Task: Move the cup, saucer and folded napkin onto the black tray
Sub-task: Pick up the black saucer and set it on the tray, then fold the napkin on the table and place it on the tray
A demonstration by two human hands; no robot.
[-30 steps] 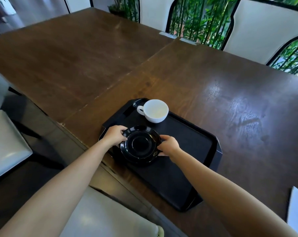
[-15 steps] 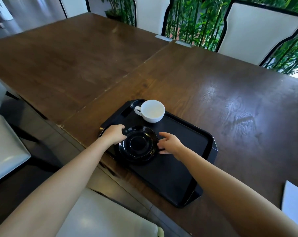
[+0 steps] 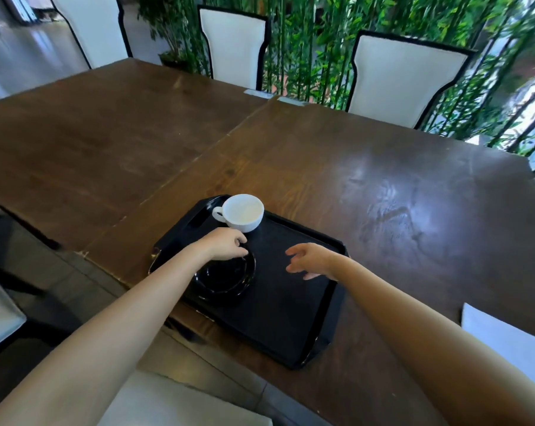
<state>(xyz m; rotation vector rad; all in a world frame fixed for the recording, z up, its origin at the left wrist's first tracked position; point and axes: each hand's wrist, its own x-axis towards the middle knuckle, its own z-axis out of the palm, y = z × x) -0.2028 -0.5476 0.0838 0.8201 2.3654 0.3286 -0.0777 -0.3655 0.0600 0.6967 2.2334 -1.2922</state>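
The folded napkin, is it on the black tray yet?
No, the folded napkin lies on the wooden table, to the right of the black tray and apart from it.

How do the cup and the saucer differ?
The cup is white; the saucer is black. The cup is deep with a handle; the saucer is shallow. The cup sits at the far corner of the tray; the saucer lies nearer the person. Both stand upright on the tray.
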